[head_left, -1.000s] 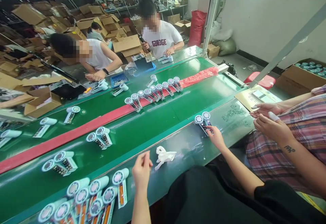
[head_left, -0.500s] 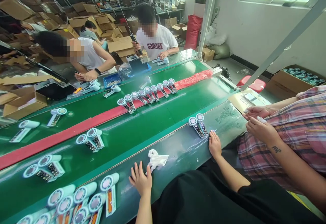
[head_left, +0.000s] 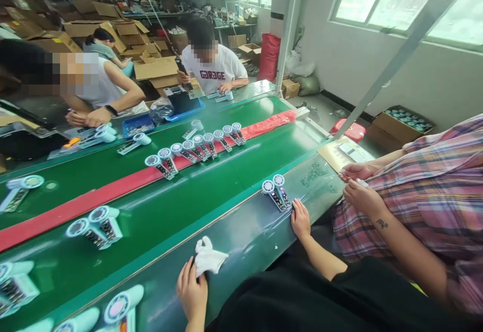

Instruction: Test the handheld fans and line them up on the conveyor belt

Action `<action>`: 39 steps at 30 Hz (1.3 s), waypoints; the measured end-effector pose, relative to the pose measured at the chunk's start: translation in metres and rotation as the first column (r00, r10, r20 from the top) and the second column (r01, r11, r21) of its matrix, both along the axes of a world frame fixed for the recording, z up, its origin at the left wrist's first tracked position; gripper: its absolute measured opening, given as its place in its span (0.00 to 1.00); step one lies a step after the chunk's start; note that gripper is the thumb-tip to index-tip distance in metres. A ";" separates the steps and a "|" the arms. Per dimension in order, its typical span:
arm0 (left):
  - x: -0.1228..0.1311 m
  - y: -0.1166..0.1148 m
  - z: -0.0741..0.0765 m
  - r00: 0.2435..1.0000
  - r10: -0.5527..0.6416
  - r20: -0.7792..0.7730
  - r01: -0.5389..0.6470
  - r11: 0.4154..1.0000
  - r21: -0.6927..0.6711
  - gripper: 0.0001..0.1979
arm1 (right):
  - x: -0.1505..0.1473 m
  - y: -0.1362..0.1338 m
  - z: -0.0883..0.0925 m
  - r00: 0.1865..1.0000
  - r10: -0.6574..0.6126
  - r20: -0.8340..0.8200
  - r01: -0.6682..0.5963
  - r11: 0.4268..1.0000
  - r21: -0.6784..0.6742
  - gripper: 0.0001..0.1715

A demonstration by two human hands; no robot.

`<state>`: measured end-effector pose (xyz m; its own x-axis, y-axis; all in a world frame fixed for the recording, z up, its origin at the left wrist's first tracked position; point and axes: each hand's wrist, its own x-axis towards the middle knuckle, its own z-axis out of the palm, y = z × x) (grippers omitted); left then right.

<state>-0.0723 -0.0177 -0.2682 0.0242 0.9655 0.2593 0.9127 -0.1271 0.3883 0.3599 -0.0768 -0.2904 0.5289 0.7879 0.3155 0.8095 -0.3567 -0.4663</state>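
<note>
My left hand (head_left: 191,287) lies flat near the table's front edge, fingers extended and holding nothing. Its fingertips are right beside a crumpled white cloth (head_left: 210,256), perhaps touching it. Farther right, my right hand (head_left: 301,220) also rests flat on the dark tabletop (head_left: 247,239) with its fingers stretched out. Just beyond those fingertips lie two pale blue handheld fan bodies (head_left: 274,191), round heads up, circuit boards showing in their handles. At lower left, more fan bodies (head_left: 118,306) are cut off by the frame.
A green conveyor belt (head_left: 211,186) with a red strip (head_left: 124,186) carries several fan bodies (head_left: 196,147). A co-worker in a plaid shirt (head_left: 433,196) is close on my right. Two people work across the belt. A slanted metal post (head_left: 400,60) rises at right.
The view has turned, so everything sits farther left in it. My left hand's fingers have drawn closer together. My right hand stays beside the two fan bodies.
</note>
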 end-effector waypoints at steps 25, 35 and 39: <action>0.052 0.051 0.141 0.858 0.204 0.472 0.044 0.885 -0.464 0.34 | 0.000 -0.006 -0.013 0.998 -0.016 0.054 0.017 1.000 -0.021 0.25; 0.054 0.073 0.100 0.915 0.151 0.374 0.140 0.751 -0.645 0.26 | -0.002 -0.004 -0.007 0.999 -0.030 -0.032 0.029 0.999 -0.025 0.24; 0.059 0.082 0.092 0.919 0.221 0.326 0.014 0.808 -0.588 0.33 | -0.004 -0.002 0.001 0.989 -0.040 -0.141 0.038 0.999 -0.017 0.24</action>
